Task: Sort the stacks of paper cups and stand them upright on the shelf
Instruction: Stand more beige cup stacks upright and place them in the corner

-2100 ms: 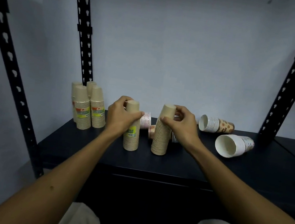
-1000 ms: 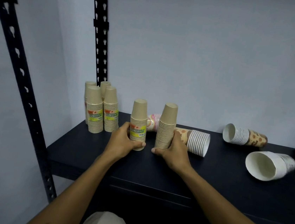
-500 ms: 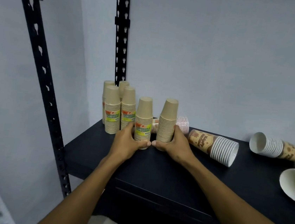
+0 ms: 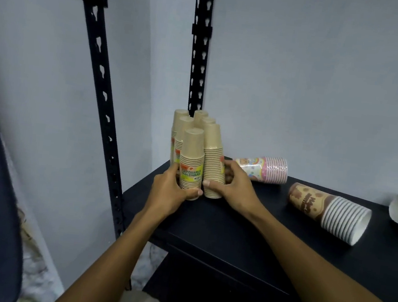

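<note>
Step in hand, grouping plain stacks: my left hand (image 4: 168, 192) wraps the labelled kraft stack (image 4: 191, 165), my right hand (image 4: 232, 187) the plain kraft stack (image 4: 212, 162), both upright on the shelf (image 4: 233, 229) beside the corner group (image 4: 191, 122); next, I judge, release and stand up the pink stack (image 4: 264, 169).

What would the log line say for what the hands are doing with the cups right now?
left hand: holds labelled brown stack | right hand: holds plain brown stack | both upright by corner group | pink stack, patterned stack: lying down
</note>
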### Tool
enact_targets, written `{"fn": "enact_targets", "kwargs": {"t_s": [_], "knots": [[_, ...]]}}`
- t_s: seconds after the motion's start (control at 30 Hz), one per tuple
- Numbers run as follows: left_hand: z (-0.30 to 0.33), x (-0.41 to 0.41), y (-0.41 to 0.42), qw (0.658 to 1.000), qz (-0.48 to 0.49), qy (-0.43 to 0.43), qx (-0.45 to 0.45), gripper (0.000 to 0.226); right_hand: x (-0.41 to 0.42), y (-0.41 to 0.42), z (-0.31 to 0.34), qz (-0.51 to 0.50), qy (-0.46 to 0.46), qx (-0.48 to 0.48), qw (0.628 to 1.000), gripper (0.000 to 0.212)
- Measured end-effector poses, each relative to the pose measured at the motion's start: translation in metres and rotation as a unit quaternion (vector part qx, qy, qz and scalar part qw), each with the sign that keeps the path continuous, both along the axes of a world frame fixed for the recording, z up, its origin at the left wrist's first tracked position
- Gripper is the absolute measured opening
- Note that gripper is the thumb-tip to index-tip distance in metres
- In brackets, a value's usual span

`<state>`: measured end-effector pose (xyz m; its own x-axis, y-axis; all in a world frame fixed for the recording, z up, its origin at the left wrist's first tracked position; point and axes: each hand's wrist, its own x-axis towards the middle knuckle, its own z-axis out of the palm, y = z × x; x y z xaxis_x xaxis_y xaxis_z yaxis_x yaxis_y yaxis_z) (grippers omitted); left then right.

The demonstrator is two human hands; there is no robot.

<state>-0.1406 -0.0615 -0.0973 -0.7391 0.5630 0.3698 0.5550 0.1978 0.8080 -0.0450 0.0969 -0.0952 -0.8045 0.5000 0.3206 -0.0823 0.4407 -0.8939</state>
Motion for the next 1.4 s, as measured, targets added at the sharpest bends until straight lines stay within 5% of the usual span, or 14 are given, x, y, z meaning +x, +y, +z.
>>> {"fn": "enact_targets", "kwargs": {"t_s": [0.33, 0.5, 1.4], "knots": [[-0.004, -0.001, -0.004, 1.000, -0.003, -0.016, 0.009, 0.074, -0.002, 0.000, -0.005, -0.007, -0.018, 0.037, 0.999, 0.080], [-0.007, -0.006, -0.007, 0.999, -0.015, -0.043, -0.012, 0.072, 0.005, 0.004, -0.009, 0.028, -0.045, 0.031, 0.998, 0.062], [-0.013, -0.013, -0.006, 0.999, 0.005, -0.046, 0.006, 0.059, 0.007, 0.001, -0.008, -0.025, -0.012, 0.041, 0.999, 0.048]]}}
